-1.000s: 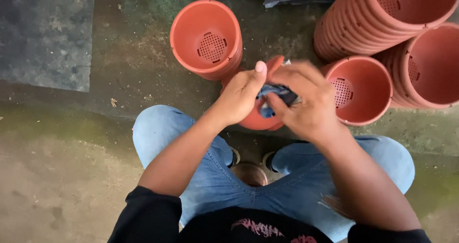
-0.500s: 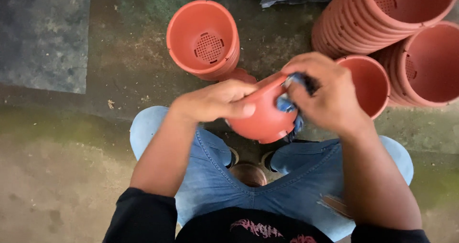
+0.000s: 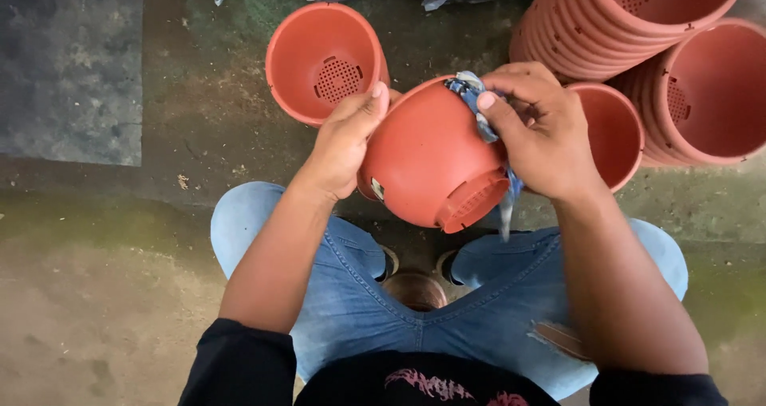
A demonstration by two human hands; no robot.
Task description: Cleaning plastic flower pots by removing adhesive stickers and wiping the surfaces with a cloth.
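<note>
You are holding a terracotta-coloured round plastic pot up over your knees, tipped so that its perforated base is pointing back toward you and its rim is facing away. Your left hand is cupping the pot's left wall, thumb lying along the side up near the rim, the other fingers curled round the far side out of view. Your right hand is closing on a crumpled blue and white cloth, pinching it between thumb and fingers and pressing it against the pot's upper right wall, just under the rim; a loose tail of the cloth is hanging below your palm past the base.

The pot is looking light and thin-walled, judging by how easily one cupped hand is carrying it. Its smooth, curved wall is probably slippery under the cloth, and likely to flex if you squeeze hard. The rim and the ridged edge of the base are likely giving the firmest purchase, so the thumb near the rim seems well placed.

Just beyond your left fingers, another pot of the same kind is lying on its side on the stained concrete floor. Beyond your right fingers, stacks of matching pots are lying on their sides.
</note>
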